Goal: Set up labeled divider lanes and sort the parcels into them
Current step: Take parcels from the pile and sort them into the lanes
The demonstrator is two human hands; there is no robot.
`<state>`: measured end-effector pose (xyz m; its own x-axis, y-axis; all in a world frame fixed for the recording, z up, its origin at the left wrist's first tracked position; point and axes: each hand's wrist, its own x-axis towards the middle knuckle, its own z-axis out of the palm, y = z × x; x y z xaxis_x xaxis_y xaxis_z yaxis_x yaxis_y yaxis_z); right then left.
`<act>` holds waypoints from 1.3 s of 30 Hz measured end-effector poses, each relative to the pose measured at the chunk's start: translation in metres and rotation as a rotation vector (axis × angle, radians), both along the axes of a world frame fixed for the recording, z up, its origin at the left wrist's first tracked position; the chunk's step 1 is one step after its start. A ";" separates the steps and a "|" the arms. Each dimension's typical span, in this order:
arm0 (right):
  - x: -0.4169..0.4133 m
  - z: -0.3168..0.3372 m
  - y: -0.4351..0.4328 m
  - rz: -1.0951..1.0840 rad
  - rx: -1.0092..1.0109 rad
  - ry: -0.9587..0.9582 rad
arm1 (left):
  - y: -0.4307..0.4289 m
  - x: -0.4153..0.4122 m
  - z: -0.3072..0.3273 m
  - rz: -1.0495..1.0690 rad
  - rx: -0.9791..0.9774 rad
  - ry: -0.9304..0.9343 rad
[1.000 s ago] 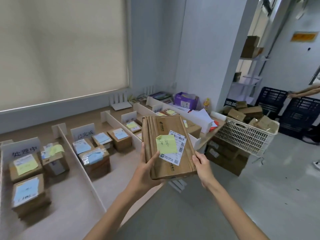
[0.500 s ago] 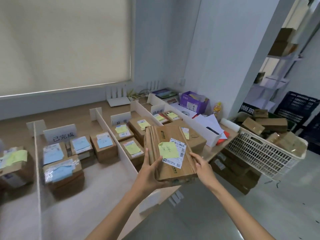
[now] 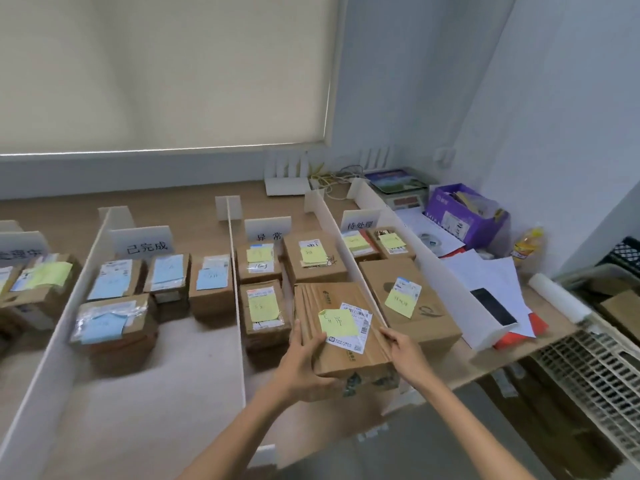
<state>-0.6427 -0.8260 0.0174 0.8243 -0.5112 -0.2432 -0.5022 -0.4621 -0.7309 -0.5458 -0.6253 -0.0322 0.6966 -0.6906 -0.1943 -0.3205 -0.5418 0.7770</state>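
I'm bringing the parcel (image 3: 367,362) down from its raised hold into the 3rd lane, in front of the lane sign (image 3: 268,230). My left hand (image 3: 304,362) and right hand (image 3: 405,355) are clamping its sides, and I'm nearing release.

I hold the parcel (image 3: 346,341) between my left hand (image 3: 301,367) and right hand (image 3: 407,353), at the near end of the lane between the middle divider (image 3: 236,271) and the right divider (image 3: 333,232). The label card (image 3: 268,230) stands at its far end; a larger box (image 3: 427,318) lies just right of the right divider.
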 end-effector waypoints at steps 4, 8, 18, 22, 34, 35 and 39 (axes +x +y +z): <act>0.023 -0.019 -0.030 0.156 0.053 0.043 | -0.028 0.009 -0.015 0.055 0.086 0.010; 0.042 -0.044 -0.048 0.371 0.057 0.089 | -0.045 0.012 -0.038 0.096 0.115 -0.006; 0.067 -0.124 -0.060 0.695 -0.265 0.368 | -0.064 0.010 -0.090 0.169 0.339 -0.172; 0.078 -0.123 -0.061 0.657 -0.339 0.357 | -0.067 0.021 -0.082 0.127 0.521 -0.203; 0.089 -0.056 0.114 0.701 -0.364 0.034 | 0.164 -0.021 0.006 0.703 0.168 -0.351; 0.094 -0.051 0.143 0.737 -0.373 -0.009 | 0.193 -0.028 0.015 0.758 0.174 -0.361; 0.104 -0.039 0.265 0.926 -0.411 -0.116 | 0.316 -0.063 0.048 0.986 0.162 -0.384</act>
<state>-0.5391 -0.5611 -0.0219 0.9457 0.3135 -0.0865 0.2438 -0.8595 -0.4493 -0.6088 -0.3090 0.0153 0.9672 0.2253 0.1174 0.1080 -0.7829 0.6128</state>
